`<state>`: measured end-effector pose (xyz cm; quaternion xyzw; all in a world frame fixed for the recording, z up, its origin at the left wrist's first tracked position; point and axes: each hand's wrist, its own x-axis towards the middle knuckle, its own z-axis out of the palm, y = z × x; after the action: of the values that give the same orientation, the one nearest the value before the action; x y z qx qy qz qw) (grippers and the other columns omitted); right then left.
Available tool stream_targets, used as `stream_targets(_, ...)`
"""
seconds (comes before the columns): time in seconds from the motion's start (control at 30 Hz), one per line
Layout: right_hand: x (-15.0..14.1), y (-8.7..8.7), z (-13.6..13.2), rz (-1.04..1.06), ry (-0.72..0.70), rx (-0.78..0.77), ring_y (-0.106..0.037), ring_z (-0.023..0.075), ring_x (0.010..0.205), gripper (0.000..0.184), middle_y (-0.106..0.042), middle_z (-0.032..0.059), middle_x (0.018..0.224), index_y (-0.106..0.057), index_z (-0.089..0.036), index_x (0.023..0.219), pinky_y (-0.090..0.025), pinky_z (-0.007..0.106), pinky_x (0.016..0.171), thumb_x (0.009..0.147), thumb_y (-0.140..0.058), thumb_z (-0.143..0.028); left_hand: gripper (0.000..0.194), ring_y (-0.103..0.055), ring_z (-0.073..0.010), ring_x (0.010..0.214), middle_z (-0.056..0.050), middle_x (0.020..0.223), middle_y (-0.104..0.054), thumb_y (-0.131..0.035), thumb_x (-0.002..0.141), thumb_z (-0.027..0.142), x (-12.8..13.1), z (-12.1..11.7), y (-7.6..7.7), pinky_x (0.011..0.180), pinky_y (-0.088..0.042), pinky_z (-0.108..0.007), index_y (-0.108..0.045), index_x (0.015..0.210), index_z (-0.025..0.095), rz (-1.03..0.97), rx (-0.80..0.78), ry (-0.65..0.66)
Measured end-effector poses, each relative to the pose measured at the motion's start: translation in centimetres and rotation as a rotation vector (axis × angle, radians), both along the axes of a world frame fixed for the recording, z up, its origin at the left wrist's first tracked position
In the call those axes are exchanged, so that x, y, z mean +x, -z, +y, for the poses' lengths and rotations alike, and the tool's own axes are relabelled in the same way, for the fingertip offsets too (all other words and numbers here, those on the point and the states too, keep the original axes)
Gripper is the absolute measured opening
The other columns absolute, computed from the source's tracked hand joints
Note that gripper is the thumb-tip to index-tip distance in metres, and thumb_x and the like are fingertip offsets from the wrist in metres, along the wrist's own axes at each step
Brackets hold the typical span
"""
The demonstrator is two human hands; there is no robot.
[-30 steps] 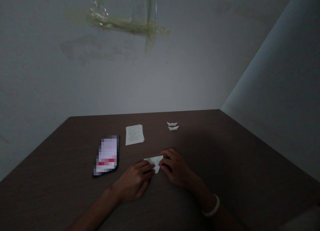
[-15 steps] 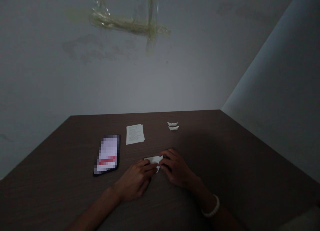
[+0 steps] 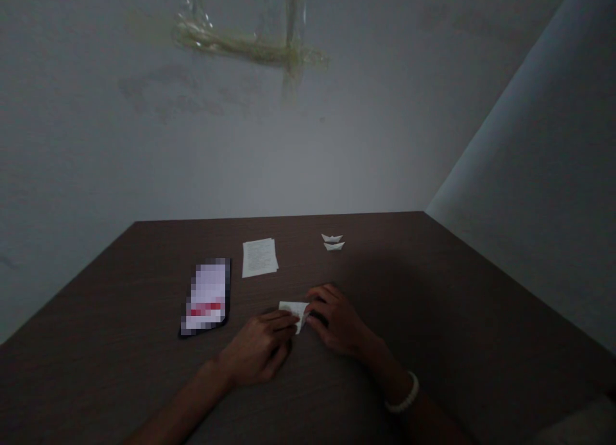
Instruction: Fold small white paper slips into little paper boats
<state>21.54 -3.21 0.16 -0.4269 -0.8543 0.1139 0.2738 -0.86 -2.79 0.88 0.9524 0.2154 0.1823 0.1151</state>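
Observation:
A small white piece of folded paper (image 3: pixel 293 307) lies on the brown table in front of me, with a flap pointing toward me at its lower side. My left hand (image 3: pixel 262 345) comes in from the left, its fingertips pressed on the paper's left and middle part. At the right end, my right hand (image 3: pixel 337 320) pinches the paper between thumb and fingers. A pale beaded bracelet circles my right wrist. Fingers cover both ends of the paper. Two small folded paper boats (image 3: pixel 333 242) stand one behind the other farther back.
A short stack of printed paper sheets (image 3: pixel 260 257) lies behind my left hand. Left of it rests a phone (image 3: pixel 206 297) with a blurred bright screen. The table (image 3: pixel 144 265) meets a grey wall (image 3: pixel 308 156) at the back, with yellowed tape on it.
My left fingers have slid slightly left across the paper, baring more of its middle. The lower flap has shifted a little left. My right hand keeps its pinch.

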Motion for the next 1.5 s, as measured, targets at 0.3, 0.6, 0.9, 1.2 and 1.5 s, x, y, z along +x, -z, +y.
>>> stream_targets(0.3, 0.0, 0.3, 0.2, 0.009, 0.020, -0.004, -0.050, 0.0203, 0.103, 0.004, -0.060, 0.0054, 0.107, -0.062, -0.019, 0.091, -0.041, 0.038, 0.092, 0.087, -0.060, -0.018, 0.026, -0.060, -0.0232, 0.096, -0.009, 0.103, -0.064, -0.044, 0.080, 0.011, 0.2, 0.0, -0.1, 0.088, -0.051, -0.040, -0.063, 0.096, 0.016, -0.004, -0.034, -0.019)
stream_targets(0.6, -0.3, 1.1, 0.6, 0.074, 0.093, -0.009, -0.052, 0.0202, 0.099, 0.004, -0.061, 0.0051, 0.103, -0.063, -0.019, 0.085, -0.041, 0.037, 0.090, 0.082, -0.065, -0.017, 0.030, -0.061, -0.0225, 0.103, -0.008, 0.109, -0.067, -0.044, 0.079, 0.011, -0.2, 0.3, 0.4, 0.093, -0.050, -0.039, -0.066, 0.099, 0.016, -0.077, -0.056, -0.017)
stream_targets(0.9, -0.4, 1.5, 0.8, 0.080, 0.139, -0.013, -0.052, 0.0202, 0.097, 0.007, -0.061, 0.0050, 0.102, -0.062, -0.019, 0.081, -0.041, 0.037, 0.087, 0.079, -0.066, -0.014, 0.047, -0.060, -0.0235, 0.098, -0.009, 0.106, -0.064, -0.042, 0.080, 0.012, -0.1, 0.2, -0.2, 0.086, -0.050, -0.040, -0.053, 0.126, 0.020, 0.015, -0.052, -0.009)
stream_targets(1.2, -0.6, 1.2, 0.7, 0.091, 0.149, -0.002, -0.052, 0.0201, 0.096, 0.006, -0.061, 0.0050, 0.101, -0.062, -0.019, 0.080, -0.041, 0.037, 0.087, 0.079, -0.065, -0.014, 0.047, -0.056, -0.0265, 0.104, -0.010, 0.116, -0.055, -0.046, 0.078, 0.013, -0.1, 0.0, -0.5, 0.085, -0.050, -0.041, -0.057, 0.122, 0.022, 0.151, -0.020, -0.022)
stream_targets(1.5, -0.5, 1.1, 0.6, 0.099, 0.146, -0.004, -0.053, 0.0210, 0.096, 0.004, -0.061, 0.0055, 0.100, -0.062, -0.019, 0.081, -0.041, 0.038, 0.088, 0.080, -0.063, -0.015, 0.043, -0.058, -0.0241, 0.100, -0.010, 0.113, -0.056, -0.041, 0.080, 0.012, -0.3, 0.3, 0.0, 0.087, -0.049, -0.040, -0.056, 0.121, 0.019, 0.046, -0.058, -0.036)
